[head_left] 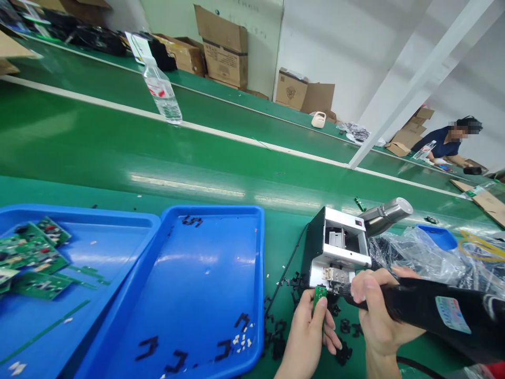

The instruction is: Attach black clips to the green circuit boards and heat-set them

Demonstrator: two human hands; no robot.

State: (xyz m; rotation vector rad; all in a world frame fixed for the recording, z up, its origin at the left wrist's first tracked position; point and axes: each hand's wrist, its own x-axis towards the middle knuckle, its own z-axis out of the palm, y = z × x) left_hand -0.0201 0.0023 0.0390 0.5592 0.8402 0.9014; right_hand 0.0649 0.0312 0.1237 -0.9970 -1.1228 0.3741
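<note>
My left hand (307,334) pinches a small green circuit board (320,295) between thumb and fingers, in front of a white and black tabletop machine (347,252) that looks like a screw feeder. Wrapped around the front of a black electric screwdriver (418,305) is my right hand (379,316). The tool's tip points left, close to the board and the machine's front; whether it touches either cannot be made out. Small black plastic parts (276,334) lie scattered on the green bench below and beside my left hand.
A blue tray (207,271) with a few black parts stands left of the machine. Farther left, another blue tray (118,226) holds circuit boards (35,258). Behind are a metal cylinder (386,216), plastic bags (422,258), a water bottle (162,92) and a person (442,142) at far right.
</note>
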